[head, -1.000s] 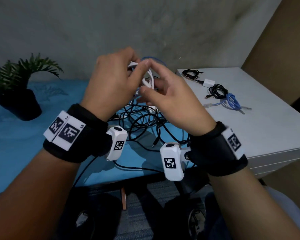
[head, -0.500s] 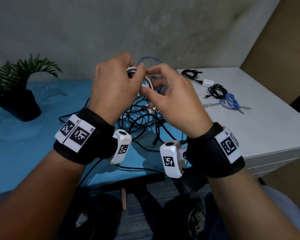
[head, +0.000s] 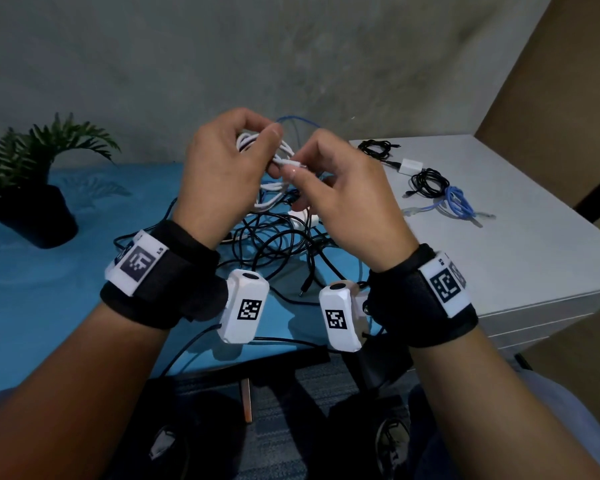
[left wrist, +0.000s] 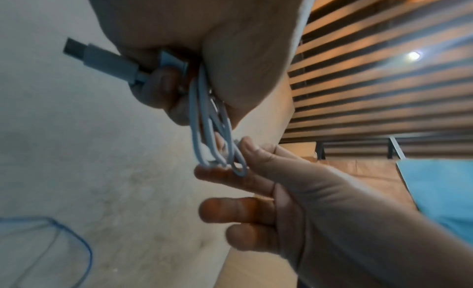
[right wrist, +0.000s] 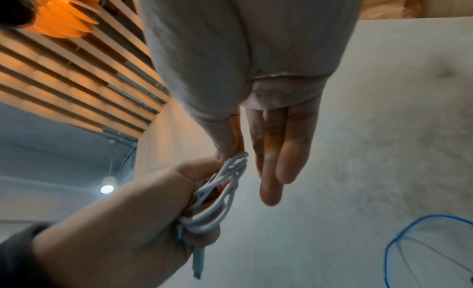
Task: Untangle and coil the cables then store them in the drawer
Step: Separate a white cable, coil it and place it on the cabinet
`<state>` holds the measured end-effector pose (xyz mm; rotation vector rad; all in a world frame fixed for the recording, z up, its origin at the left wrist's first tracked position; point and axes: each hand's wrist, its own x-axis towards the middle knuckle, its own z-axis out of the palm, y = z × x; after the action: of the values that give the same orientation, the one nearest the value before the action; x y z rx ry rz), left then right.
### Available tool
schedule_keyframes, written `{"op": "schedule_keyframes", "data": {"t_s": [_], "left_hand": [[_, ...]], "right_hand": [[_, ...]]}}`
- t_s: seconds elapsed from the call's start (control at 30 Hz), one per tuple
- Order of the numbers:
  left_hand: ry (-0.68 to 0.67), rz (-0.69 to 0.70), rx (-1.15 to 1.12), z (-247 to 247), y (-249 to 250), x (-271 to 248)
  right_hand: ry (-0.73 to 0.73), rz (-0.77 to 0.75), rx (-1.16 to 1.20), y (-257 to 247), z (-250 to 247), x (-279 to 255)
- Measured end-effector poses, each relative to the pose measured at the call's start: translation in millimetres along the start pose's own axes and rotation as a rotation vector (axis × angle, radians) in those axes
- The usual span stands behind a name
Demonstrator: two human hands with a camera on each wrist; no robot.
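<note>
White cable [head: 282, 154] pinched between both hands

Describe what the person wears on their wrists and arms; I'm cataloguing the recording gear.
Each wrist carries a wide black fabric strap: left wrist strap, right wrist strap. White tags printed with black square codes sit on top of each strap. A white rounded camera box hangs under each wrist, left box, right box, each with a square code and a dark lens. The forearms are bare, without sleeves.
</note>
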<state>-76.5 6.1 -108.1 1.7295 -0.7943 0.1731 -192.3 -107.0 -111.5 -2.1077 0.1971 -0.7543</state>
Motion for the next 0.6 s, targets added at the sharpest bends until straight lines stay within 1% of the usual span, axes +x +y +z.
{"op": "schedule_keyframes", "data": {"t_s": [0.07, 0.13, 0.17, 0.2, 0.3, 0.33, 0.37, 0.47, 0.53, 0.6], "left_hand": [[-0.036, 0.072, 0.079, -1, 3, -2], [-0.05, 0.108, 0.195, -2, 3, -2], [-0.047, 0.101, 0.23, -2, 2, -1], [-0.045, 0.075, 0.226, -2, 0, 1], [-0.074, -0.067, 0.002, -2, -1, 5], [-0.083, -0.094, -0.042, -3, -1, 6], [-0.094, -0.091, -0.038, -4, -1, 7], [-0.161, -0.005, 0.052, -12, 0, 6], [-0.25, 0.012, 0.054, -16, 2, 7], [-0.351, -0.017, -0.012, -19, 3, 7]], "right_hand": [[0.007, 0.015, 0.028, 0, -5, 2], [-0.007, 0.079, 0.162, -1, -10, 3], [-0.018, 0.113, 0.238, -3, -12, 4], [-0.03, 0.139, 0.303, -5, -14, 4], [-0.054, 0.19, 0.465, -6, -15, 5], [-0.058, 0.204, 0.509, -5, -16, 6], [-0.058, 0.219, 0.546, -5, -17, 6], [-0.051, 0.258, 0.61, -2, -20, 7], [-0.041, 0.289, 0.633, 1, -20, 8], [-0.033, 0.318, 0.667, 2, -20, 9]]}}
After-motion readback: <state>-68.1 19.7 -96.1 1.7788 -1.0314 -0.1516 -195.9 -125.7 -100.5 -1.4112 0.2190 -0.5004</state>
